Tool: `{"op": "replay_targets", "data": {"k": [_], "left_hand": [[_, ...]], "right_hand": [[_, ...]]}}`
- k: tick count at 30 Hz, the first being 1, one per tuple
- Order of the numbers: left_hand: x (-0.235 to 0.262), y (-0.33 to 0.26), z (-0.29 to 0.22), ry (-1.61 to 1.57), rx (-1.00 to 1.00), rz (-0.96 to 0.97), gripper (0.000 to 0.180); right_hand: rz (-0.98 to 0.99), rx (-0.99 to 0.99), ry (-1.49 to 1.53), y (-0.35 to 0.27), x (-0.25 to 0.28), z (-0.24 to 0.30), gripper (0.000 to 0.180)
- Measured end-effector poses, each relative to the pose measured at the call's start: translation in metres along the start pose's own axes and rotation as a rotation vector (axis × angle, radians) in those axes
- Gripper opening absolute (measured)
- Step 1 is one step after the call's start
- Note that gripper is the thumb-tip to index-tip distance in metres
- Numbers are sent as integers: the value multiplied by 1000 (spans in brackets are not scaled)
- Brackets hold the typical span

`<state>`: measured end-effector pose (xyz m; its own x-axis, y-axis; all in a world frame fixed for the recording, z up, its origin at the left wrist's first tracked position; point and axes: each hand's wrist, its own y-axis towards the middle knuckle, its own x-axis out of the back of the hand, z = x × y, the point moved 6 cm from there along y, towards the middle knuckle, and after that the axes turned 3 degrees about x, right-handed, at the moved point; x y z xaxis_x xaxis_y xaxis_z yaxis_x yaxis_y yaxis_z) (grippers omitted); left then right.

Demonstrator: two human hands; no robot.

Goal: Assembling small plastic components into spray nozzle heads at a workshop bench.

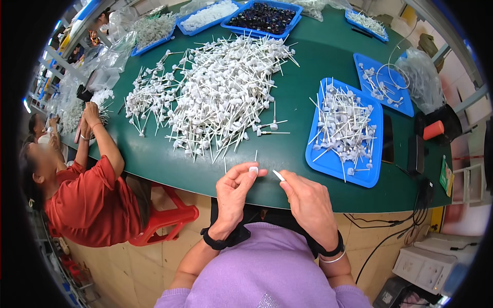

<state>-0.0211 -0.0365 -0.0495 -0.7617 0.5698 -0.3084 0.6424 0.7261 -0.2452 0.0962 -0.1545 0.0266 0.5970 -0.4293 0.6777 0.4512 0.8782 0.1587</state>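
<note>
Above the near edge of the table, my left hand pinches a small white cap-like piece between thumb and fingertips. A thin stem stands up just behind it; whether it belongs to this piece I cannot tell. My right hand is closed on a slim white stick, whose pointed end juts toward the left hand. The two held things are a short gap apart. Beyond my hands lies a large pile of white cap-headed pieces with thin tubes. A blue tray heaped with similar pieces sits beside my right hand.
Another blue tray with a few pieces lies farther right, near a black container. Blue trays of white parts and dark parts line the far side. A co-worker in a red shirt works at the left.
</note>
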Motion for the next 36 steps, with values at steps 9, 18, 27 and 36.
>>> {"op": "replay_targets", "data": {"k": [9,18,27,36], "left_hand": [[-64,10,-34,107,15,250,22],[-58,96,-72,1368,-721,173,21],[-50,109,-50,1680,-948,357,5],[-28,74,-68,550,25,425,15]], "right_hand": [[-309,-217,176,-35,29,-46,23],[-355,-355,156,-59,53,-79,22],[-202,-164,211,-31,21,-53,22],[-150,-128,219,-31,10,-42,19]]}}
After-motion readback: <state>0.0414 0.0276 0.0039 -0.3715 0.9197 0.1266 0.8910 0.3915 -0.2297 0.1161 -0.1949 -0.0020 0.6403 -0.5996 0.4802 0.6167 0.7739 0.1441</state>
